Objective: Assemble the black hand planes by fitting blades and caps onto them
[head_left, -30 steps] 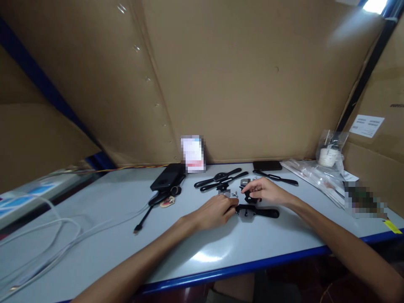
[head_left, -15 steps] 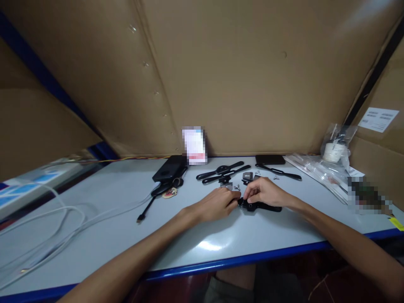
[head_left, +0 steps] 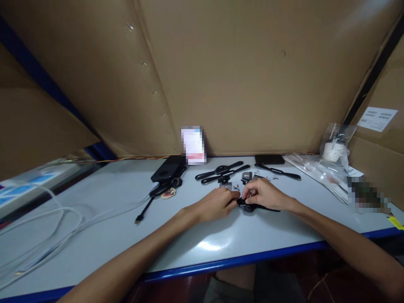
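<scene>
Holding the left end of the black two-handled tool (head_left: 248,208) in my curled left hand (head_left: 217,205), I have it low over the grey table (head_left: 202,235) before me. My right hand (head_left: 265,193) bends thumb and fingers close over the tool's middle; I cannot tell what they pinch. I expect it to be stiff, fairly weighty and slick along its glossy handle, which looks the best place to grasp.
</scene>
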Demonstrator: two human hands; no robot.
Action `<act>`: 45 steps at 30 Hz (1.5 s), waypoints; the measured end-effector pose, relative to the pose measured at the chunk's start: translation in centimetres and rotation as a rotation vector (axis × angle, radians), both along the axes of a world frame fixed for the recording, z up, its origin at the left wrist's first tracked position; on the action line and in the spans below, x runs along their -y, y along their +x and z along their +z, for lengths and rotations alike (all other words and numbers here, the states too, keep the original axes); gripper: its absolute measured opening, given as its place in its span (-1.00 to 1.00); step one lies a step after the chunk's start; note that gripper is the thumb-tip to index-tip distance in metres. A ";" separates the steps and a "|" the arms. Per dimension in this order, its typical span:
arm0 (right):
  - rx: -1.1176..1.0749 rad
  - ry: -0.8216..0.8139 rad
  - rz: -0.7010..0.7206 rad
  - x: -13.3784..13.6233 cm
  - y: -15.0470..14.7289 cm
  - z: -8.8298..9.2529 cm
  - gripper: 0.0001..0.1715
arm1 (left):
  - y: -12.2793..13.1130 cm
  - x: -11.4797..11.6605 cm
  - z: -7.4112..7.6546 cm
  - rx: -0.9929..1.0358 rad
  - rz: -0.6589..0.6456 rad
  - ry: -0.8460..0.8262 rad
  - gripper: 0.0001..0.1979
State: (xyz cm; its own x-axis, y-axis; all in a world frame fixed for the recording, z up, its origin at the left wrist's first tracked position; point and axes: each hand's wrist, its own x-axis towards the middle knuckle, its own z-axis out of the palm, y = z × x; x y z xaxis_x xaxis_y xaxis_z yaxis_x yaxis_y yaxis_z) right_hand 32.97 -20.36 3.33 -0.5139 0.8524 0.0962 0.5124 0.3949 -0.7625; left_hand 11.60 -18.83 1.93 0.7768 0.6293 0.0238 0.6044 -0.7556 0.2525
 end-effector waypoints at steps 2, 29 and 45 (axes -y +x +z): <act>-0.010 0.050 -0.028 -0.4 0.5 0.5 -0.84 | 0.0 0.0 0.1 -0.001 -0.002 0.002 -0.75; 0.877 0.115 -0.492 -4.3 6.9 1.7 -0.80 | 0.3 0.4 0.3 -0.014 0.045 -0.025 -0.54; 0.694 0.012 -0.419 -4.9 7.5 1.7 -0.85 | 0.4 0.6 0.4 -0.019 0.058 -0.019 -0.61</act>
State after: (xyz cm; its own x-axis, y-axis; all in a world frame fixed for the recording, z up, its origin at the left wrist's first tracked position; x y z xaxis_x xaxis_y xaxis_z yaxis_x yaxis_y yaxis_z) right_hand 40.47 -15.42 4.99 -0.0985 0.9883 -0.1167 0.9743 0.0719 -0.2136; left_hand 12.03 -19.42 2.37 0.7394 0.6732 -0.0028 0.6515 -0.7145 0.2550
